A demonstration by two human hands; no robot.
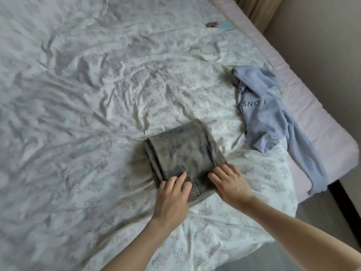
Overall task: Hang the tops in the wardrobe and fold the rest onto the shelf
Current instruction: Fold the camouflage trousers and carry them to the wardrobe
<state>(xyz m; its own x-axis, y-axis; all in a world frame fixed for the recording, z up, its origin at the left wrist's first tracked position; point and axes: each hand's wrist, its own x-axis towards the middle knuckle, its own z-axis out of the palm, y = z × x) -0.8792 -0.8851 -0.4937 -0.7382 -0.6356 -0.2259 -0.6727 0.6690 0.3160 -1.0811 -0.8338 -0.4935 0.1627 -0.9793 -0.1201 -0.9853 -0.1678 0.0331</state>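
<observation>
The trousers (181, 151) lie folded on the bed (78, 94). The left hand (172, 194) and right hand (230, 182) press flat on them, holding nothing. Next: lift them to the shelf. The top (271, 114) waits nearby.

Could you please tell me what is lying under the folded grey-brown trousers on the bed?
The folded grey-brown trousers lie on the wrinkled white floral bedsheet. Both hands, left and right, rest on their near edge. Anything directly beneath is covered.
</observation>
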